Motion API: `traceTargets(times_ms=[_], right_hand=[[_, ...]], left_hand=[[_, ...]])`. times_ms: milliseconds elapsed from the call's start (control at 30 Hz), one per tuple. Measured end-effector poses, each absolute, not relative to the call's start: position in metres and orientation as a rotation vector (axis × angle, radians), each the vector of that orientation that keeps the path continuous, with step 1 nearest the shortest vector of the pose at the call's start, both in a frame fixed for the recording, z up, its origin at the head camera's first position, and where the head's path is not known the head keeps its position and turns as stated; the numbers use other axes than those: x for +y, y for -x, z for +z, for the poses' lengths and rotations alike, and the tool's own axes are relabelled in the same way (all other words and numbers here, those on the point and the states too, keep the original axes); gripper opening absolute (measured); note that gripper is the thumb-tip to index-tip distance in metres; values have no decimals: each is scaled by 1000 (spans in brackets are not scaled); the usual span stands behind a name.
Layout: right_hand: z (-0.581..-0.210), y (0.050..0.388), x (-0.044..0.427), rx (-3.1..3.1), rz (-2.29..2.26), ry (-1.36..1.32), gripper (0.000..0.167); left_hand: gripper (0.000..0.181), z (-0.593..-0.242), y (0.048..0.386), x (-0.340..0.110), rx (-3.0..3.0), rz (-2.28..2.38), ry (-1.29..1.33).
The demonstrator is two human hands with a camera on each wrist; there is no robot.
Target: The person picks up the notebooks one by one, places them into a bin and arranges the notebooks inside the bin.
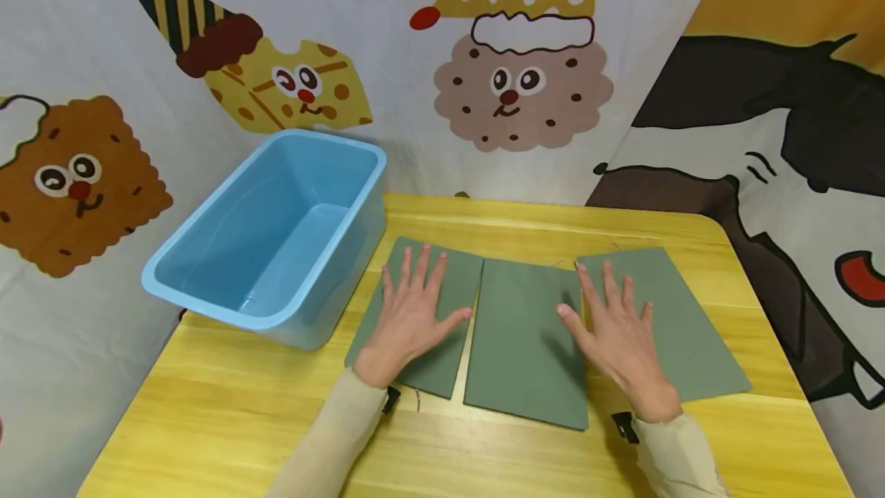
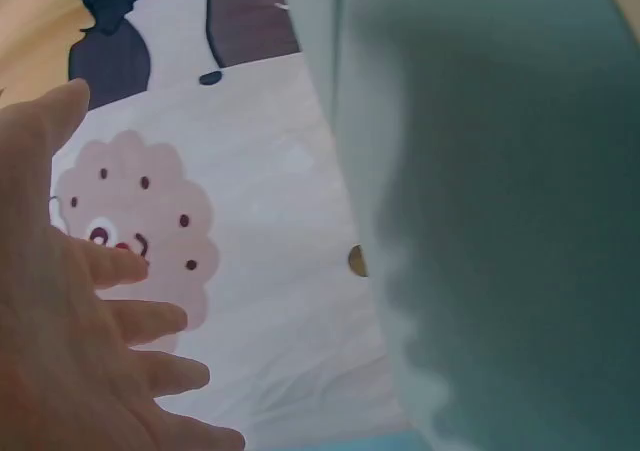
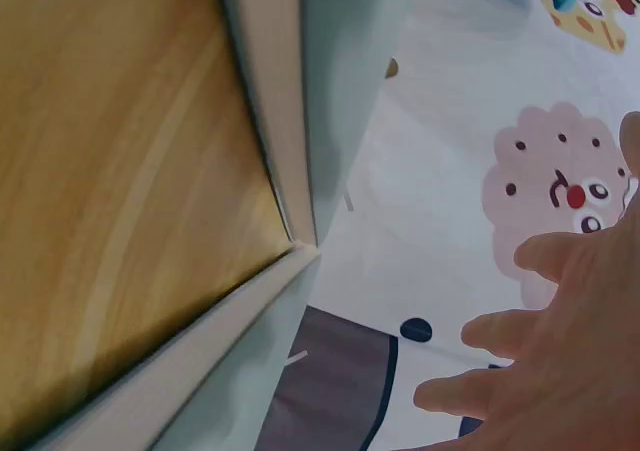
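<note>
Places relative to the blue bin (image 1: 342, 271). Largest first.

Printed backdrop (image 1: 408, 83): behind bin. Wooden table (image 1: 207, 390): under bin, runs out to its right. Bin: on table, none of the panels in it.

3 green panels, all flat on table, right of bin:
- Middle panel (image 1: 522, 336): 2nd out from bin.
- Right panel (image 1: 691, 329): farthest from bin, splayed.
- Left panel (image 1: 432, 360): just beside bin, thin slit between it and the middle panel.

V gap between middle and right panels, widening toward the person; right wrist view has their far corners meeting or nearly so. Can't tell if the 3 are joined.

Hands, both fingers straight and spread, gripping 0 items:
- Left hand (image 1: 411, 313): over left panel, nearer bin.
- Right hand (image 1: 622, 336): across the V gap, farther from bin, thumb toward middle panel.
Contact vs hover: can't tell for either.

Progress, my read: laying flat looks done, 3 of 3. Lining up looks partial: left/middle pair close to parallel, right panel off angle. If a tight row matters, 2 gaps remain.
</note>
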State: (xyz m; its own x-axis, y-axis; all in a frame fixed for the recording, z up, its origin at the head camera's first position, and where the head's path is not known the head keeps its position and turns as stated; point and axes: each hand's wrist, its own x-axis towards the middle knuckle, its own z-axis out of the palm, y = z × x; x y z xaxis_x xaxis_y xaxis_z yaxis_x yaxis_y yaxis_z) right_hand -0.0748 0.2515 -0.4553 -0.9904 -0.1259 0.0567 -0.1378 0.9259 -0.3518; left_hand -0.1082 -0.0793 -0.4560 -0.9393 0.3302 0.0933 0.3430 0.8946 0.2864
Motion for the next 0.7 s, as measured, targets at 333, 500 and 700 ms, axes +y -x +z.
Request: traceTargets(times_ms=[333, 500, 700], right_hand=[[-445, 70, 266, -2966, 707, -156, 73], [-444, 71, 277, -2988, 678, -158, 74], [-448, 70, 298, -3013, 593, -148, 77]], left_hand=[[92, -408, 90, -96, -2708, -601, 629], [93, -379, 84, -115, -2562, -538, 646], [92, -352, 82, -157, -2524, -467, 538]])
